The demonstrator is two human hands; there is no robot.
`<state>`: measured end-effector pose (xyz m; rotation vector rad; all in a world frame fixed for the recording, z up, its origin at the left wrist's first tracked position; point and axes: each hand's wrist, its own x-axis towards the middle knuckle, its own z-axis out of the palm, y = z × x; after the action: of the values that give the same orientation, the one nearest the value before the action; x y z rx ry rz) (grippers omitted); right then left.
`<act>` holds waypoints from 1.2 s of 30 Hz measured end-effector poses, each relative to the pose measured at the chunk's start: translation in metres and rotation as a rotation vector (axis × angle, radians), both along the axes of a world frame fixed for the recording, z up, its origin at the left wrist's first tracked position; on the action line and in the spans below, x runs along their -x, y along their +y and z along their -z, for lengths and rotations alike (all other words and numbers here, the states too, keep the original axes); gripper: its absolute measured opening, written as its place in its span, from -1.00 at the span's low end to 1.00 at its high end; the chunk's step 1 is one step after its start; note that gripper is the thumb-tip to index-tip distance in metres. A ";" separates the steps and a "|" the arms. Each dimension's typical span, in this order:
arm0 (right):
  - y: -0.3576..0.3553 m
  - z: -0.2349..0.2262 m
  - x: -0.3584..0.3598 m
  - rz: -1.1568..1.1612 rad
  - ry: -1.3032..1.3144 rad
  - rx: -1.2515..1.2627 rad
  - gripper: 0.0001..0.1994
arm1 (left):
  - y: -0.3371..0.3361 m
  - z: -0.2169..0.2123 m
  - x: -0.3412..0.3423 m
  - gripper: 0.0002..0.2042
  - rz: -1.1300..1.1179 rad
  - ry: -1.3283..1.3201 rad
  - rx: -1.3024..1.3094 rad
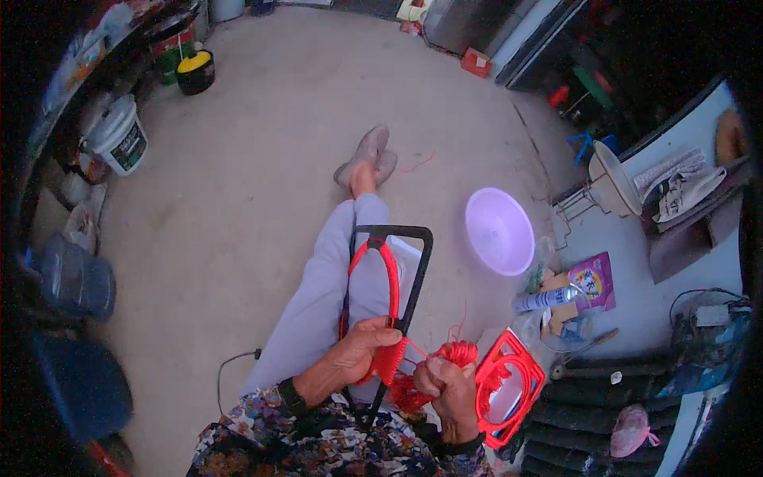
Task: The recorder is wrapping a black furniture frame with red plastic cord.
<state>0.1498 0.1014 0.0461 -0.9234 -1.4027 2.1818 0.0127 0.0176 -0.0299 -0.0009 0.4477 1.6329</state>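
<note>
A black rectangular frame (pixel 424 270) stands over my lap, with a curved red cord-wrapped band (pixel 393 278) inside it. My left hand (pixel 346 359) grips the frame's side, thumb on top, where red cord wrapping (pixel 389 362) covers it. In my closed right hand (pixel 451 389) is a hank of red cord (pixel 458 351); a strand runs from it to the wrapping by my left thumb. More loose red cord hangs below, partly hidden by the right hand. Right of that hand, a red frame with an oval ring (pixel 520 362) rests on a pale container, only partly visible.
A lilac basin (pixel 499 230) stands on the floor to the right. Beyond it are a spray can (pixel 548 299), a purple bag (pixel 592 280) and cardboard pieces. At the left are a white bucket (pixel 119 135) and clear plastic containers (pixel 75 274). A black cable (pixel 232 358) lies near my leg.
</note>
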 end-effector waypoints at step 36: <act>-0.001 -0.038 0.020 -0.769 -0.027 -0.536 -0.48 | -0.082 -0.139 0.043 -0.79 -0.364 0.172 -0.564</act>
<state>0.1295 0.0999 0.0838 -0.2219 -2.4822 2.0336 -0.0303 -0.0640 0.1093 0.5083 0.1038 2.0815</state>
